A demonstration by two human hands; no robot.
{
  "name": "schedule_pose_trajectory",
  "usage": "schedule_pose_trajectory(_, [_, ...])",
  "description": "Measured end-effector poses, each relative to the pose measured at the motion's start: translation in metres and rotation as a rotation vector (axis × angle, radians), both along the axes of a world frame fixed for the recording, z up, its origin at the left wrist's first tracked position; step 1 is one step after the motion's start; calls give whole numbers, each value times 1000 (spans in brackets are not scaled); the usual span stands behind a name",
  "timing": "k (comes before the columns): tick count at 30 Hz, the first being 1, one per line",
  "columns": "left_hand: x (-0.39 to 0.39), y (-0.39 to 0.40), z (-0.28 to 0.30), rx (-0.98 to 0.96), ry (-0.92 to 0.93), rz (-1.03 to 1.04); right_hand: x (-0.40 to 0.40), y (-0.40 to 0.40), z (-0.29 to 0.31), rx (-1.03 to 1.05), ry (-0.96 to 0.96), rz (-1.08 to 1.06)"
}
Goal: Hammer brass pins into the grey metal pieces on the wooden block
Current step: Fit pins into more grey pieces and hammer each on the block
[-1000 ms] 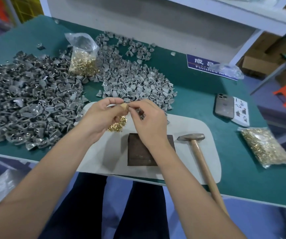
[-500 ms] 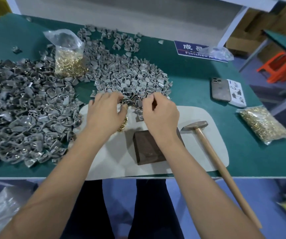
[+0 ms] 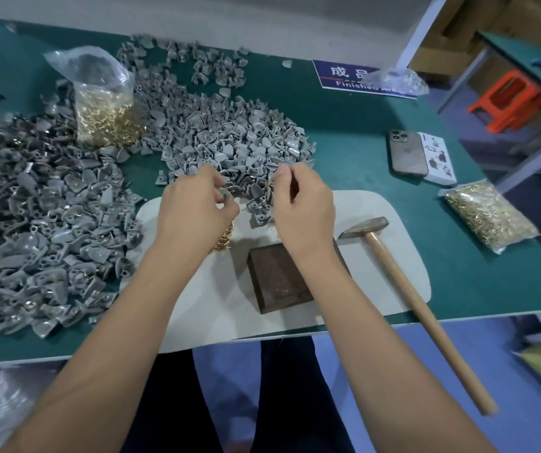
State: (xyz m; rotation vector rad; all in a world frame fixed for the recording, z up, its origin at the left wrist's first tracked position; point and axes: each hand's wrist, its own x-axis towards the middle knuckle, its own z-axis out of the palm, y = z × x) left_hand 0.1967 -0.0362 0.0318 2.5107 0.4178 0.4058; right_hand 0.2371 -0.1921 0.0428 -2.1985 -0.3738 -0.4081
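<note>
1. Grey metal pieces [image 3: 236, 152] are heaped at the far edge of the white mat [image 3: 403, 256], with a larger heap to the left.
2. A small grey piece appears to be pinched by the left hand [image 3: 197, 207]; the right hand [image 3: 301, 207] is curled, thumb against forefinger, its contents too small to tell.
3. Loose brass pins [image 3: 225, 238] lie just beside the left wrist.
4. The wooden block [image 3: 278, 279] is bare and the hammer [image 3: 403, 289] untouched, so picking and pin-fitting is judged in hand.
5. Next, the piece must be seated on the block and the hammer taken up.
</note>
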Motion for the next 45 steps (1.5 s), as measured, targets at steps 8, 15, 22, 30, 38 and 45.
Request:
schedule_pose_trajectory(8, [-56, -48, 28, -291, -58, -229, -2, -7, 9, 318, 3, -13])
schedule_pose_trajectory(15, [-71, -88, 19, -98, 29, -293, -30, -63, 8, 89, 154, 105])
schedule_pose_trajectory(22, [-85, -90, 14, -169, 2, -276, -47, -105, 16, -69, 71, 297])
schedule_pose_trajectory(30, [-90, -85, 15, -117, -36, -303, -50, -111, 27, -355, 58, 509])
schedule_pose_trajectory(38, [-86, -81, 4, -157, -77, -336, -54, -103, 40, -445, 94, 518])
schedule_pose_trajectory(45, [-89, -93, -16, -203, -260, -269, -47, -95, 47, -509, 195, 484])
